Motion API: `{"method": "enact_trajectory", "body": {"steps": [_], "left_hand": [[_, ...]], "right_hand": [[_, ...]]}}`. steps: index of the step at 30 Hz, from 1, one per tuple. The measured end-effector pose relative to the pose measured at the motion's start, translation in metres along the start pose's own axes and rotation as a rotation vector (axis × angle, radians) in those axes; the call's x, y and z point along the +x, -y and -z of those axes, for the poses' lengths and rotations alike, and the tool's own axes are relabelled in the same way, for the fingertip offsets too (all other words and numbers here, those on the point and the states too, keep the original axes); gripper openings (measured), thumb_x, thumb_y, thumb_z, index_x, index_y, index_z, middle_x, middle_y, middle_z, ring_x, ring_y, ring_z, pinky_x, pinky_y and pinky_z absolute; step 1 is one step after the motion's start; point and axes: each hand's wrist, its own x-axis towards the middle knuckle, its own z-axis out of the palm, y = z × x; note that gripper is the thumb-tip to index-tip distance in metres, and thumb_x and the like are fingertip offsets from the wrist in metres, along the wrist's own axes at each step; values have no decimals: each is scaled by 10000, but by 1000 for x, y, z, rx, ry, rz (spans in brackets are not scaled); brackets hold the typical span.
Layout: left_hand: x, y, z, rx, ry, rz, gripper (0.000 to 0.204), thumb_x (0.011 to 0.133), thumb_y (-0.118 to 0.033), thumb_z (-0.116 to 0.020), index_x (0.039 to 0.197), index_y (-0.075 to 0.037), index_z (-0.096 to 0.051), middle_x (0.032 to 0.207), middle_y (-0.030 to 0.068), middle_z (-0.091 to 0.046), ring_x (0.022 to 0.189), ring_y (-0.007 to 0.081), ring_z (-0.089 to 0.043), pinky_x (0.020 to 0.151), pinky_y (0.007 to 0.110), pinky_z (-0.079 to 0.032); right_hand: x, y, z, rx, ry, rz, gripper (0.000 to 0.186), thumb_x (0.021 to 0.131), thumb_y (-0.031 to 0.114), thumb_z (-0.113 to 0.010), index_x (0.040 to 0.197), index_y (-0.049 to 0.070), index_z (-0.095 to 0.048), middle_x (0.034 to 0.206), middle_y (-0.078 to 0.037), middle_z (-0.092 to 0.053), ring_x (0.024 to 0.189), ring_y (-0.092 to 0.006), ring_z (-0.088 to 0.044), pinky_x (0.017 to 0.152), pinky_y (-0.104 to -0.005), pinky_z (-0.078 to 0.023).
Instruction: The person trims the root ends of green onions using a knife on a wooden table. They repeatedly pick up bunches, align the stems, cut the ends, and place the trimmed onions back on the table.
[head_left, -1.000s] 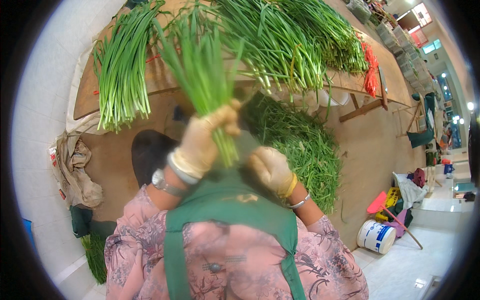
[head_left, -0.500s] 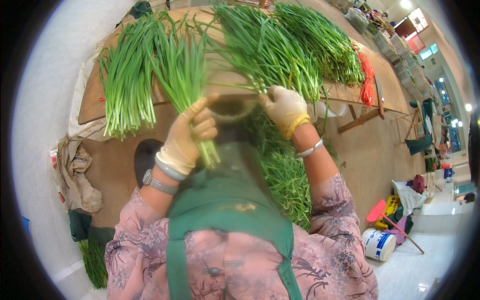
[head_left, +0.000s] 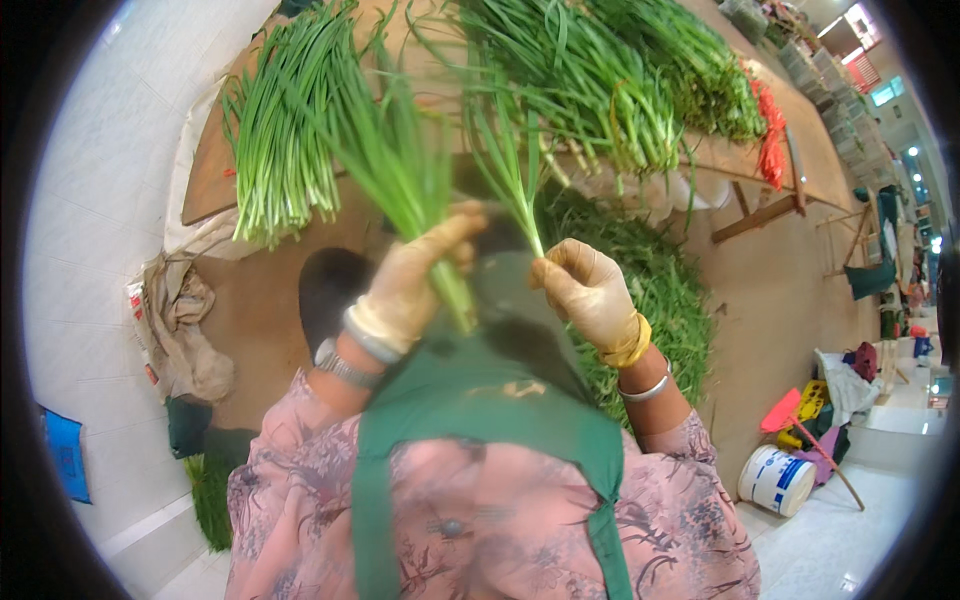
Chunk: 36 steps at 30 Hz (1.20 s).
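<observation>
My gloved left hand [head_left: 418, 275] is closed round a bunch of long green leafy stalks [head_left: 385, 150], blurred, with pale ends poking below the fist. To its right, my gloved right hand [head_left: 585, 295] pinches the pale base of a few thin stalks [head_left: 520, 185] held upright. Both hands are in front of my green apron [head_left: 470, 390]. Beyond them, piles of the same greens lie on a wooden table [head_left: 200, 195]: one at the left [head_left: 290, 110], larger ones at the right [head_left: 590, 80].
Red ties [head_left: 770, 135] and a long blade [head_left: 798, 170] are at the table's right. Loose greens [head_left: 660, 310] lie below the table. Sacking [head_left: 185, 310] is at the left; a white bucket [head_left: 778, 482] and a red-headed long-handled tool [head_left: 785, 408] stand at the lower right.
Since half a second ago my right hand has come back from the table's edge toward me, bringing a few stalks. My left hand and its bunch have shifted slightly right.
</observation>
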Motion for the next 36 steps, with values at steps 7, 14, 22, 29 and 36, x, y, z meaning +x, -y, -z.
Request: {"method": "enact_trajectory", "body": {"steps": [7, 14, 22, 29, 36], "left_hand": [[11, 20, 5, 115, -35, 30, 291, 949, -144, -680, 1180, 28, -641, 985, 57, -673, 760, 94, -589, 627, 216, -507], [9, 30, -20, 145, -158, 28, 204, 927, -127, -704, 1066, 22, -702, 912, 55, -710, 681, 97, -585, 616, 210, -498], [10, 38, -12, 219, -221, -48, 205, 898, -134, -738, 1035, 14, -707, 863, 50, -691, 650, 102, -576, 545, 222, -473], [24, 35, -15, 233, -213, -109, 206, 889, -108, -736, 1044, 26, -705, 894, 59, -693, 659, 106, -572, 539, 224, -460], [16, 30, -32, 300, -136, -75, 263, 923, -94, -680, 1148, 37, -646, 1072, 116, -714, 721, 106, -592, 607, 234, -479]], "right_hand": [[-14, -35, -7, -212, 106, 74, 216, 876, 205, -708, 921, 5, -641, 812, -115, -646, 736, -148, -592, 676, -318, -499], [25, -49, -30, 452, 19, 69, 288, 928, 143, -665, 1153, -17, -582, 989, -67, -668, 881, -121, -614, 778, -277, -511], [-21, -73, 10, 271, 6, -28, 213, 926, 160, -684, 1064, 4, -636, 947, -46, -671, 819, -122, -617, 756, -270, -510], [-65, -131, 105, -1285, 236, -657, 357, 878, 216, -683, 1179, 30, -637, 1140, -215, -686, 987, -346, -691, 856, -417, -546], [9, -23, -12, -1012, -202, 492, 232, 878, 319, -683, 898, 98, -618, 765, -94, -630, 680, -294, -659, 617, -405, -539]]}}
